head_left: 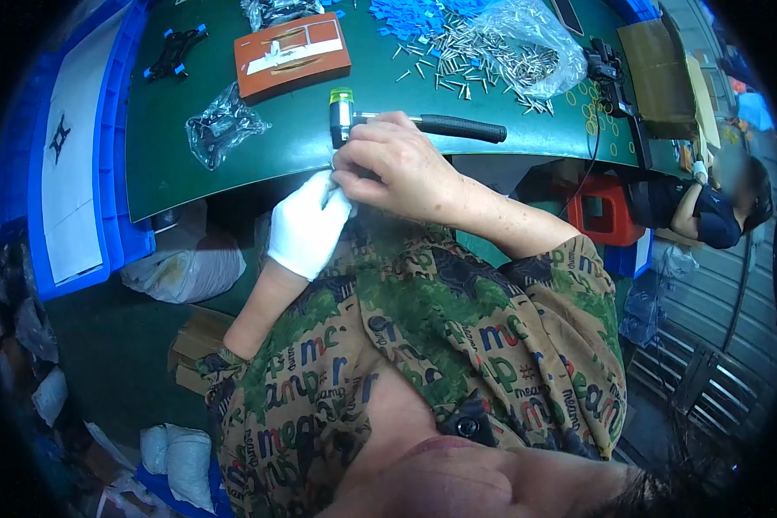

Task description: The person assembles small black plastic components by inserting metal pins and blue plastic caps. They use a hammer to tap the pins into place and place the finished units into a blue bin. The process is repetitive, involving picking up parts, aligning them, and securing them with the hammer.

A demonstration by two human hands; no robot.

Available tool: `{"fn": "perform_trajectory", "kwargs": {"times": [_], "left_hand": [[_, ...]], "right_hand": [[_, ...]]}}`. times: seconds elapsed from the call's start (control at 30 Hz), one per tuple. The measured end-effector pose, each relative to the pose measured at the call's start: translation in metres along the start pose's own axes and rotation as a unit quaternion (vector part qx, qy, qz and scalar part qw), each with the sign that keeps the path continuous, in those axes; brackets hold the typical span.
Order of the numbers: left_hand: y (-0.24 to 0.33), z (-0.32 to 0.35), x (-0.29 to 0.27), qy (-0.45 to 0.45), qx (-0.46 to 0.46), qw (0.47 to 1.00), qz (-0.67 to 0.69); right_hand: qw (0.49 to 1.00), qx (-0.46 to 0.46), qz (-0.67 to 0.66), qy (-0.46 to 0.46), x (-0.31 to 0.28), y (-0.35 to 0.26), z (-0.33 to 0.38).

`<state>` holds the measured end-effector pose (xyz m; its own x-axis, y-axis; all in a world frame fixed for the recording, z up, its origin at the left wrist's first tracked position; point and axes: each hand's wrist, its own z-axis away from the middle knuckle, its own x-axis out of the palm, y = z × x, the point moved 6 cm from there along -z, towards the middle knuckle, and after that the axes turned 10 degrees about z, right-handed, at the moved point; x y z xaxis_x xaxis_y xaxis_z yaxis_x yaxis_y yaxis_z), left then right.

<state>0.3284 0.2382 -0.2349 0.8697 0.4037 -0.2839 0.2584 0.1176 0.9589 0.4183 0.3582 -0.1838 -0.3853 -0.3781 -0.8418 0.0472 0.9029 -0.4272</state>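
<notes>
In a white glove, my left hand (306,226) is closed, its fingertips pressed together at the table's near edge. My bare right hand (394,166) meets it there, thumb and fingers curled in a pinch. Whatever lies between the fingertips is too small and too covered to name. Just beyond my right hand, a hammer (462,127) with a black handle and a yellow-green tipped head lies on the green table (302,142). Left of the hammer is a clear plastic bag (224,128) with a black part inside. Behind that bag stands an orange-brown box (293,56) with slots in its top.
Silver pins (470,52) lie heaped by a clear bag (544,43), with small blue pieces (414,15) behind. Yellow rings (592,112) are scattered rightward. A black X-shaped part (176,53) sits far left. Beyond the table are a red stool (609,210) and another person (716,203).
</notes>
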Motion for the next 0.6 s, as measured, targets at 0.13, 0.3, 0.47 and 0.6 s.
{"fn": "perform_trajectory", "kwargs": {"times": [0.13,0.3,0.47,0.6], "left_hand": [[-0.006,0.003,-0.005,-0.046,-0.058,0.995,0.063],[-0.008,0.008,-0.006,-0.105,-0.13,0.979,0.121],[-0.027,0.018,-0.003,-0.142,-0.107,0.976,0.128],[-0.021,0.02,-0.002,-0.181,-0.078,0.976,0.091]], "right_hand": [[0.999,-0.03,0.003,-0.023,0.006,0.006,0.001],[0.991,-0.124,0.048,-0.028,0.007,0.002,0.009],[0.987,-0.155,0.041,-0.024,0.021,0.003,0.015],[0.984,-0.169,0.037,-0.028,0.025,0.0,0.019]]}}
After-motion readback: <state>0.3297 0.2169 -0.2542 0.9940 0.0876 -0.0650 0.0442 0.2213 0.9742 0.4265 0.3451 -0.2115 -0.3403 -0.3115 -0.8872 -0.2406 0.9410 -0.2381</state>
